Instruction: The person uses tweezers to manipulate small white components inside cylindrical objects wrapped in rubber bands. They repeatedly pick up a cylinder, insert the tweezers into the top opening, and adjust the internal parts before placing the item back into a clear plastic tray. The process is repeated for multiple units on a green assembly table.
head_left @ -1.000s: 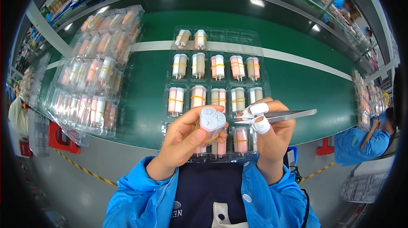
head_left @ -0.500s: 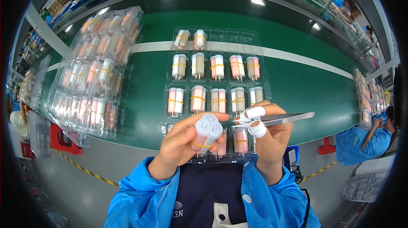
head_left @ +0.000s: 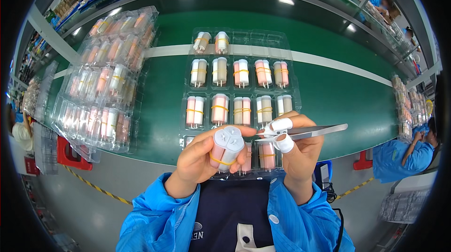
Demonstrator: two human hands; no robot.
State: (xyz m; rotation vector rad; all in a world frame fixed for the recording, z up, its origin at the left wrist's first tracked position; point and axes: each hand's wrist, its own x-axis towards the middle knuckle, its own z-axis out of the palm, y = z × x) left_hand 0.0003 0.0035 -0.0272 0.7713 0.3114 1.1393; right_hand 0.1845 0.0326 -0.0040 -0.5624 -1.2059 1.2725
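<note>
Stretching wide across the view is the green table (head_left: pixel 338 102), and on it the clear tray (head_left: pixel 282 41), with banded tubes (head_left: pixel 240 72) standing in its pockets. In front of it, two hands at work! The left hand (head_left: pixel 195 160) has its fingers curled firmly round a bundle of three capped tubes (head_left: pixel 226 148), held up over the tray's near edge. Just to the right, the right hand (head_left: pixel 303 151) pinches tweezers (head_left: pixel 314 131) between thumb and fingers, thin end aimed left at the bundle, blunt end out to the right; how far apart the tips stand, I cannot tell. The bundle's long axis leans, capped end up toward the camera, the rest sloping down toward the wearer. And here's the change: compared with a second ago, the bundle sits further left and lower, tipped so more tube wall and the yellow band (head_left: pixel 222 162) show, while the right hand has barely shifted. Smallest of all, white finger covers (head_left: pixel 283 143) on the right thumb and finger.
</note>
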